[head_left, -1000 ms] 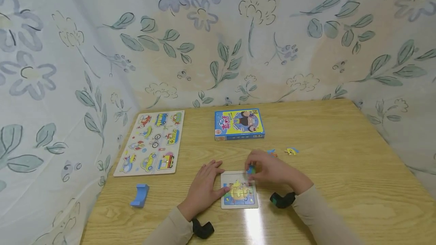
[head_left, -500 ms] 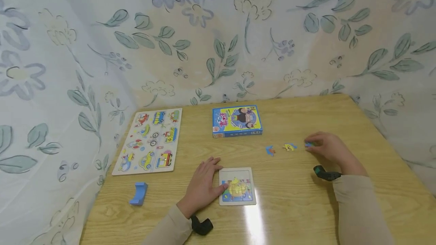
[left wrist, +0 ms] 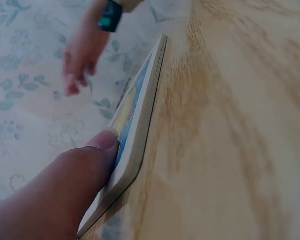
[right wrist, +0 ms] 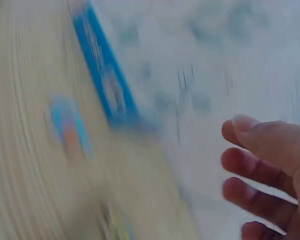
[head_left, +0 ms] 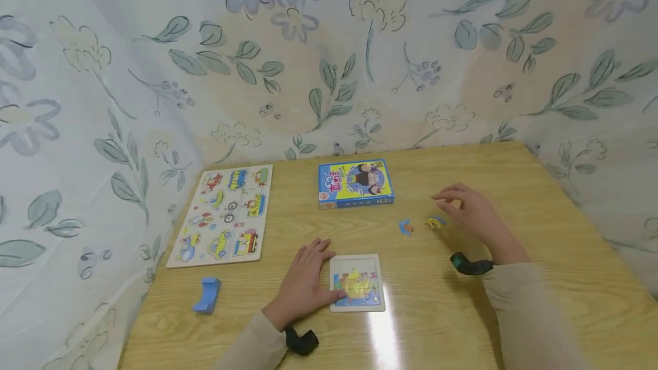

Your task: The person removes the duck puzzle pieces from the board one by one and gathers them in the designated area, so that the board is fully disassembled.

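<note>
A small jigsaw tray (head_left: pixel 357 260) lies on the table, its lower part filled with joined pieces in yellow and blue. Beside its left edge rests my left hand (head_left: pixel 303 284), fingers spread on the table and thumb (left wrist: pixel 102 145) on the tray's edge. My right hand (head_left: pixel 475 216) hovers over the table to the right, fingers loosely bent and holding nothing visible. Just left of it lies a yellow and blue jigsaw piece (head_left: pixel 434 222). Further left is a blue and orange jigsaw piece (head_left: pixel 406 228). The right wrist view is blurred, but the fingertips (right wrist: pixel 237 190) look bare.
A blue and yellow box (head_left: pixel 356 184) stands behind the pieces. On the left lie a wooden picture board (head_left: pixel 221 216) with vehicles and a blue arched block (head_left: pixel 208 295). A floral cloth (head_left: pixel 329 61) hangs behind the table.
My right hand carries a small blue piece from the tray to the right, then appears without it and shifts left toward the yellow piece. The left hand stays at the tray.
</note>
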{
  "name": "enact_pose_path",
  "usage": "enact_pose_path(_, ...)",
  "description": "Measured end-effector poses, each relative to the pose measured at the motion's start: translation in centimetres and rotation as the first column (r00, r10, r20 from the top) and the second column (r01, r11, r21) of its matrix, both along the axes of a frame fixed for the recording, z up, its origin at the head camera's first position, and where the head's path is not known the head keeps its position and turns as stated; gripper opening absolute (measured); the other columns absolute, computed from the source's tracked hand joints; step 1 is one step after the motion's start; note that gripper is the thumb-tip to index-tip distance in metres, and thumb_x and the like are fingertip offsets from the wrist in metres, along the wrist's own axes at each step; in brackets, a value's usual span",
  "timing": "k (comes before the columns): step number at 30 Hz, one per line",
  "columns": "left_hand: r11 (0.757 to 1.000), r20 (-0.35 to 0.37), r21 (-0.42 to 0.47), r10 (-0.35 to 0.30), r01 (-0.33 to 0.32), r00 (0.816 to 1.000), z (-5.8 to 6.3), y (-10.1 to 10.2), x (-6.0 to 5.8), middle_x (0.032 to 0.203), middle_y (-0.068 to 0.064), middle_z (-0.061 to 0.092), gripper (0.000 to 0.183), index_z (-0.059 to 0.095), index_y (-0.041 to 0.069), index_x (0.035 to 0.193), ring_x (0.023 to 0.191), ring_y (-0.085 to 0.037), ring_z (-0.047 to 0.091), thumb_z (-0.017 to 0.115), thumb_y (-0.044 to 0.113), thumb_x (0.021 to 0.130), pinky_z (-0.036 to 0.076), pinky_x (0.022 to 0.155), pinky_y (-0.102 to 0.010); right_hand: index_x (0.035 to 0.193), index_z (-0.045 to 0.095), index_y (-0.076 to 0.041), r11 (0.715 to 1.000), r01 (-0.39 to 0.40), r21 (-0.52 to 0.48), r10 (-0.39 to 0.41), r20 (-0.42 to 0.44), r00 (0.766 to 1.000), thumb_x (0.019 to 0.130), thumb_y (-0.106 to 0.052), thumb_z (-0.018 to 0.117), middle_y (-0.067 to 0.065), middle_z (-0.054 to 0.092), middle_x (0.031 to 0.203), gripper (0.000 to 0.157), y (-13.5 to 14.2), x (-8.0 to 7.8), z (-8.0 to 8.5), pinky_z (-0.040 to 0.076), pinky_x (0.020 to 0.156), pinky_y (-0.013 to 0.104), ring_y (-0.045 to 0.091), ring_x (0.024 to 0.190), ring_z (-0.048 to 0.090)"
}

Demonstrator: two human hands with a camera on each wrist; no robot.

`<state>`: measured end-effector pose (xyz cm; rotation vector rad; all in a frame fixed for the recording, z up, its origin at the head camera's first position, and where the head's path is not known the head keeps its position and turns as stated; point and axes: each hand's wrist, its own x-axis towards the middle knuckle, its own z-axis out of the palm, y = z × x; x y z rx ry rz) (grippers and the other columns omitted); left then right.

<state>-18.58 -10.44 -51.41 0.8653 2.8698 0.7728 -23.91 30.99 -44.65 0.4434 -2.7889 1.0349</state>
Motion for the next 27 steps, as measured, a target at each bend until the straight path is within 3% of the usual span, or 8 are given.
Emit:
enact_pose_path(3, 1.000, -0.021, -0.002, 0.005, -0.005, 1.000, -0.1, -0.1, 0.1, 0.169, -0.006, 0.031, 0.091, 0.051, 0.011, 0.148, 0.159, -0.026, 0.020, 0.075, 0.070, 0.085, 0.012, 0.129, -0.049, 0.117, 0.079, -0.005, 0.986, -0.159, -0.040, 0.161, 0.031, 0.987, 0.103, -0.011, 0.068, 0.004, 0.072, 0.106, 0.018, -6.0, 0.7, 1.0, 0.052, 0.067, 0.029, 0.014, 0.080, 0.058)
enact_pose_path(7, 1.000, -0.053, 0.009, 0.014, -0.013, 0.999, -0.2, -0.1, 0.0, 0.168, -0.008, 0.034, 0.086, 0.052, 0.010, 0.147, 0.158, -0.029, 0.023, 0.076, 0.066, 0.087, 0.015, 0.129, -0.051, 0.122, 0.077, -0.005, 0.907, -0.417, -0.049, 0.420, 0.147, 0.896, 0.105, -0.017, 0.067, -0.005, 0.069, 0.098, 0.024, -12.7, 1.9, -0.4, 0.054, 0.071, 0.029, 0.006, 0.080, 0.058)
enact_pose_path(10, 1.000, -0.060, 0.024, 0.015, -0.013, 0.998, -0.4, -0.1, -0.1, 0.167, -0.008, 0.035, 0.083, 0.053, 0.009, 0.146, 0.158, -0.029, 0.023, 0.077, 0.063, 0.088, 0.016, 0.129, -0.051, 0.130, 0.074, -0.005, 0.870, -0.494, 0.010, 0.479, 0.223, 0.849, 0.105, -0.021, 0.068, -0.010, 0.063, 0.097, 0.030, -15.5, 2.6, -1.9, 0.053, 0.073, 0.027, 0.004, 0.080, 0.055)
enact_pose_path(13, 1.000, -0.060, 0.024, 0.010, -0.009, 0.998, -0.5, -0.1, -0.1, 0.167, -0.007, 0.035, 0.082, 0.053, 0.009, 0.146, 0.158, -0.029, 0.022, 0.077, 0.062, 0.088, 0.016, 0.129, -0.051, 0.130, 0.075, -0.007, 0.856, -0.513, 0.064, 0.489, 0.221, 0.844, 0.102, -0.020, 0.072, -0.010, 0.059, 0.094, 0.031, -16.5, 3.1, -2.9, 0.050, 0.071, 0.025, 0.003, 0.078, 0.051)
enact_pose_path(18, 1.000, -0.050, -0.003, -0.007, 0.007, 0.999, -0.4, -0.1, -0.1, 0.168, -0.007, 0.033, 0.084, 0.052, 0.009, 0.148, 0.159, -0.029, 0.019, 0.075, 0.065, 0.089, 0.014, 0.129, -0.051, 0.118, 0.081, -0.011, 0.855, -0.517, 0.046, 0.504, 0.165, 0.848, 0.095, -0.016, 0.079, -0.008, 0.056, 0.089, 0.023, -17.0, 3.6, -3.5, 0.045, 0.062, 0.021, 0.004, 0.071, 0.046)
enact_pose_path(27, 0.997, -0.015, -0.067, -0.032, 0.031, 0.999, -0.4, -0.2, 0.0, 0.172, -0.006, 0.027, 0.097, 0.046, 0.009, 0.156, 0.160, -0.027, 0.012, 0.066, 0.076, 0.088, 0.008, 0.129, -0.052, 0.106, 0.082, -0.012, 0.896, -0.444, 0.008, 0.435, 0.190, 0.880, 0.088, -0.010, 0.086, -0.007, 0.055, 0.091, 0.019, -17.9, 4.2, -3.3, 0.047, 0.068, 0.023, 0.008, 0.078, 0.049)
